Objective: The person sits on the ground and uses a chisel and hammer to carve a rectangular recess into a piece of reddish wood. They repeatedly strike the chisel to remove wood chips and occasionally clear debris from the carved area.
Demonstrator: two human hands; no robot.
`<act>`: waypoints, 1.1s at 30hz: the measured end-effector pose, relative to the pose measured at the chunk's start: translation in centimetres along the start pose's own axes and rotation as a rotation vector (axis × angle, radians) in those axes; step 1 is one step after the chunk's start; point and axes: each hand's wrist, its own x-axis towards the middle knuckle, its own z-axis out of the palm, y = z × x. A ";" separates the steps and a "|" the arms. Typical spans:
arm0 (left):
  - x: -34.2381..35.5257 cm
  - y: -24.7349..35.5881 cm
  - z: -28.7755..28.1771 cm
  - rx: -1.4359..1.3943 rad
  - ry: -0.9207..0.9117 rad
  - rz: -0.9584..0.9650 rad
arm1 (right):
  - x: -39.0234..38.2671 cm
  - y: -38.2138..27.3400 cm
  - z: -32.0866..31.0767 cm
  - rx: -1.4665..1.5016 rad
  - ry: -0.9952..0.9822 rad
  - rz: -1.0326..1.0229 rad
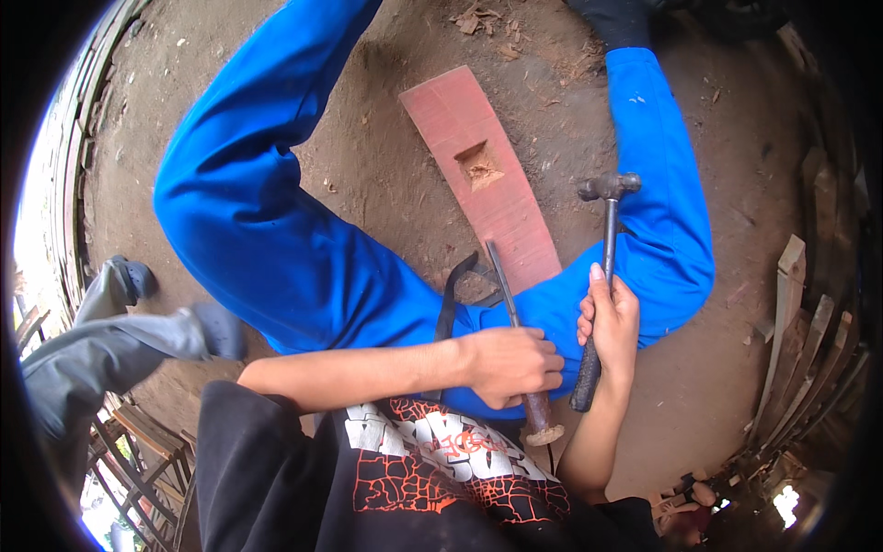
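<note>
My left hand is closed round a long metal chisel with a round-topped wooden handle, held across my lap with the blade pointing forward. My right hand grips the dark handle of a ball-peen hammer, its head raised toward the top of the view. Between my blue-trousered legs a red-painted board lies on the dirt ground, with a rectangular recess cut into it, pale wood chips inside. A dark strap lies by my lap, partly hidden.
At the left, another person's grey-trousered legs and shoes are close beside me. Stacked planks stand at the right, and wooden slats lie at the lower left. Wood shavings are scattered on the ground ahead.
</note>
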 end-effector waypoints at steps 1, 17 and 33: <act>0.0 0.3 0.4 -0.002 -0.047 -0.019 | 0.1 -0.2 0.1 -0.021 -0.005 -0.010; -3.8 -7.1 -7.5 0.551 0.580 -1.121 | 0.5 -0.9 -0.1 -0.150 0.001 -0.067; -3.7 -10.7 -10.0 0.512 0.584 -1.073 | 0.3 -1.2 -0.1 -0.192 -0.004 -0.098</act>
